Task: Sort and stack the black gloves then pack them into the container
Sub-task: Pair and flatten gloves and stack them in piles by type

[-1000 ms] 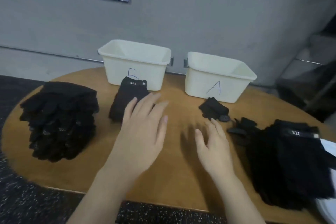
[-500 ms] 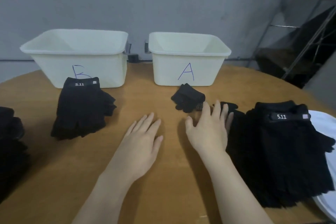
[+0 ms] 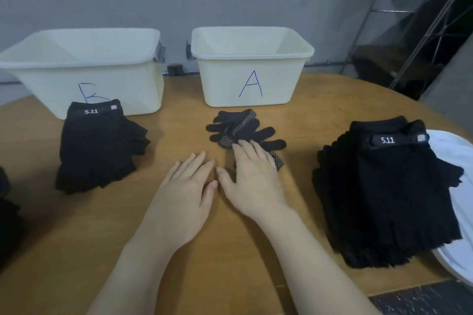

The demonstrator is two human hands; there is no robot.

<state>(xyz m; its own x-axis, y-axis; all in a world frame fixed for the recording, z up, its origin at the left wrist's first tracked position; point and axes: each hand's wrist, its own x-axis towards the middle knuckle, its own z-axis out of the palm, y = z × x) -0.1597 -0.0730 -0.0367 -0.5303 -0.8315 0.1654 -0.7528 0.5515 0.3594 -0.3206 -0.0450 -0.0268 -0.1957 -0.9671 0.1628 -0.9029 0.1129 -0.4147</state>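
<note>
On the round wooden tabletop (image 3: 76, 225) two cream plastic containers stand side by side at the far edge, near the grey wall: container B (image 3: 84, 69) on the left, marked with a blue letter, and container A (image 3: 252, 66) on the right, likewise lettered in blue; both look empty inside as far as the view reaches. Just in front of container A lies a small loose heap of dotted-grip black gloves (image 3: 243, 129), their fingers splayed toward the right. The right hand (image 3: 252, 180) lies palm down with its fingers extended, the fingertips resting on the near edge of that heap, pressing rather than curling round it. The left hand (image 3: 183, 194) lies flat and relaxed on the bare wood just beside it, grasping nothing, its forefinger close to the right thumb. In front of container B, touching its front wall, sits a stack of fingerless gloves (image 3: 98, 146) whose top cuff reads 5.11. At the right a much larger pile of fingerless gloves (image 3: 384, 194), also labelled 5.11, rests partly on a white sheet (image 3: 450, 156) that reaches past the table's edge. A further dark pile of gloves (image 3: 7, 215) shows at the left border, cut off by the frame.
</note>
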